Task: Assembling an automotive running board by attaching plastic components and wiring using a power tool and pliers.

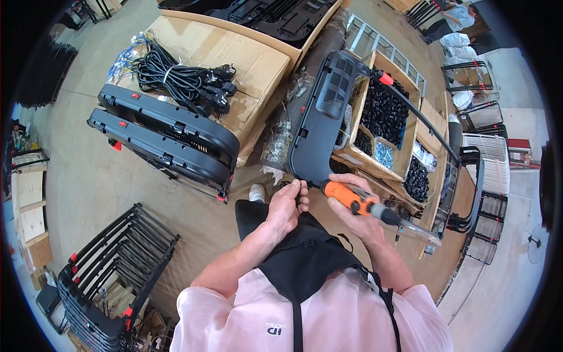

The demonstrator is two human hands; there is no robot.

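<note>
My right hand (358, 218) is wrapped round an orange power screwdriver (342, 193), whose narrow dark end points left. Close by that end, my left hand (285, 206) has its fingers curled in a pinch; whatever lies in them is too small and dark to name. Just beyond both hands stands a black plastic housing (316, 126) with a vented raised cover, its lower corner near the screwdriver's tip. A black tube frame (419, 117) with a red end piece runs from the housing's top toward the right.
A wooden parts box (366, 157) at right holds black knobs (384, 111) and a bag of screws (384, 155). At left, two more black housings (170, 132) lean by a cardboard box (202, 44) with bundled power cords (176, 79). Stacked black frames (111, 264) stand lower left.
</note>
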